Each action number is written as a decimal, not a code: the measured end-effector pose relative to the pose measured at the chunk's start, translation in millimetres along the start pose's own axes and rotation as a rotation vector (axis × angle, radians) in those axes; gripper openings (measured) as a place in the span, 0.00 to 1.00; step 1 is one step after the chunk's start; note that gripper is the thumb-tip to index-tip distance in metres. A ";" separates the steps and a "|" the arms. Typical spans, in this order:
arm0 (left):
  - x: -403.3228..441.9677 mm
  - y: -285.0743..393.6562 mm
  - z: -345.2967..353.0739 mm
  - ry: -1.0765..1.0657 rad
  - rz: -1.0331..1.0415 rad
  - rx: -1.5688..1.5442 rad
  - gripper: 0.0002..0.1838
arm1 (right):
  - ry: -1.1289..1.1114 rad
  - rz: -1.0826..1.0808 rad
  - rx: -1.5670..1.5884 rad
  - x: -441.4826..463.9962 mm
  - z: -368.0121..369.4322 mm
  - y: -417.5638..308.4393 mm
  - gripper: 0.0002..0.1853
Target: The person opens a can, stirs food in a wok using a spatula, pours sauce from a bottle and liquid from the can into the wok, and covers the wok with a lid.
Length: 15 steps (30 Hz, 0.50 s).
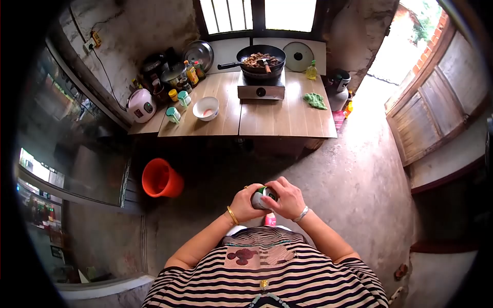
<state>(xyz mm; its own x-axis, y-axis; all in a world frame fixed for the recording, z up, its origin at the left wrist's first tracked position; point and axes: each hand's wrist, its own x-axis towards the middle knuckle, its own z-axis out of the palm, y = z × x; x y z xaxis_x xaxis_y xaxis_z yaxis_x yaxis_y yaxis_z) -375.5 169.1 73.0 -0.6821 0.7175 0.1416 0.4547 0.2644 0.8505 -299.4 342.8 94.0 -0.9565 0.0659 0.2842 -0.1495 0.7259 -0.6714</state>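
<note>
A green and silver drink can (262, 199) is between my two hands, in front of my body. My left hand (243, 203) is wrapped round its side. The fingers of my right hand (289, 199) are closed at the can's top end, which tilts toward me; what the fingertips do at the tab is too small to make out. On the table ahead, a black wok (248, 53) with cooked food and a spatula (266, 65) stands on a stove (261, 92). A white bowl (206, 109) with a reddish thing inside sits to the left.
Seasoning jars (173, 115), bottles (191, 74) and a rice cooker (141, 106) line the table's left side. A green cloth (315, 101) and an oil bottle (311, 70) are at the right. An orange bucket (162, 178) stands on the floor. An open doorway (398, 46) is at the far right.
</note>
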 end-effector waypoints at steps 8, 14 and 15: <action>97.0 -48.4 -32.5 0.233 0.039 0.077 0.36 | 0.011 -0.107 -0.099 122.0 0.2 27.8 0.25; 184.7 -73.2 -80.6 0.272 0.108 -0.039 0.37 | 0.032 -0.123 0.146 218.7 -5.9 52.0 0.22; 202.1 -78.7 -92.3 0.255 0.126 -0.129 0.37 | 0.011 -0.032 0.271 235.8 -11.8 52.2 0.22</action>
<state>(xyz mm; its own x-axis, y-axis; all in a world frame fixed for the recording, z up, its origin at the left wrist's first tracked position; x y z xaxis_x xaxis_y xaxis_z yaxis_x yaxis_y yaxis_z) -602.0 233.8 81.4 -0.7540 0.5502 0.3588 0.4797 0.0880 0.8730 -529.8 404.3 134.0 -0.9478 0.0541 0.3143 -0.2425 0.5178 -0.8204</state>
